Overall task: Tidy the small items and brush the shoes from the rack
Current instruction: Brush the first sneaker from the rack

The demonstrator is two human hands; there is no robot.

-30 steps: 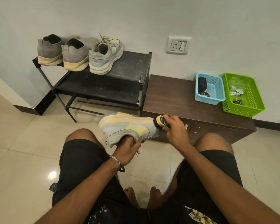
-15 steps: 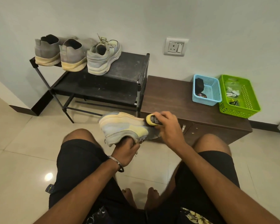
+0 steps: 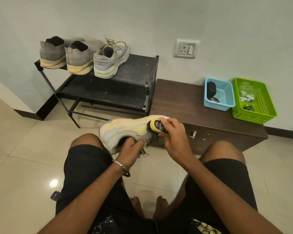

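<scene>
Pale glossy floor tiles [image 3: 24, 149] lie under us as we brush a shoe by the black metal shoe rack [image 3: 125, 78].

Our left hand [image 3: 128, 152] grips the grey-and-yellow sneaker [image 3: 125, 130] at its opening; our right hand [image 3: 174, 137] curls round the yellow-backed black-bristled brush [image 3: 156, 126], bristles against the sneaker's side. Beyond our grip, three more grey shoes [image 3: 85, 59] sit on the rack's top shelf.

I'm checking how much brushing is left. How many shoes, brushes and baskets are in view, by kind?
Grey slip-on shoes with cream soles on the black rack: 2
Pale grey-and-yellow lace-up sneakers: 2, one on the rack, one gripped by the left hand
Yellow-backed shoe brush, gripped by the right hand: 1
Plastic baskets on the brown cabinet: 2, blue and green
Total: 7
</scene>
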